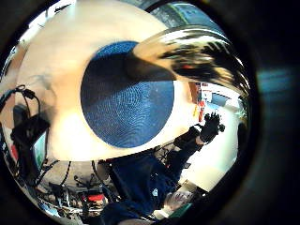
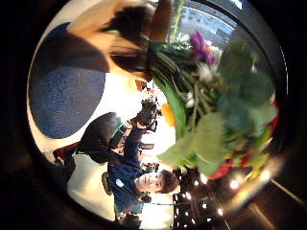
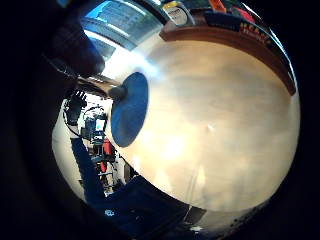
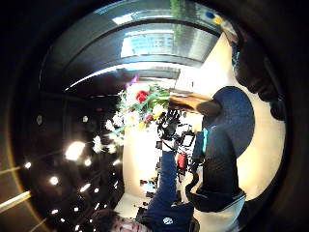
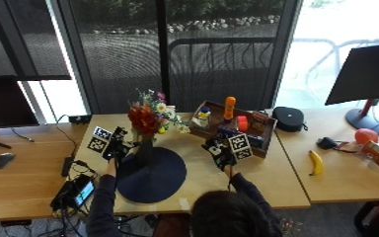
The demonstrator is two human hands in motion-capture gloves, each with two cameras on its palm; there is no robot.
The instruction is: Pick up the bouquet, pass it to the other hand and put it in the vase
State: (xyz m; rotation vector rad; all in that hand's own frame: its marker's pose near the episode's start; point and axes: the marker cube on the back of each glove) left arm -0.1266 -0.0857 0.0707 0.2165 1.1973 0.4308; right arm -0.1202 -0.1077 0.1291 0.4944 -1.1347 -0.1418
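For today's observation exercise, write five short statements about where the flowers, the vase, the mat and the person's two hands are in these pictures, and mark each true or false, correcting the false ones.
1. The bouquet stands in the vase. True.
2. The vase stands on a round dark blue mat. True.
3. The right hand is gripping the flowers. False: it is apart from them, over the bare table to the right of the mat, holding nothing.
4. The left hand is beside the vase. True.
5. The banana lies on the blue mat. False: it lies on the wooden table far to the right.
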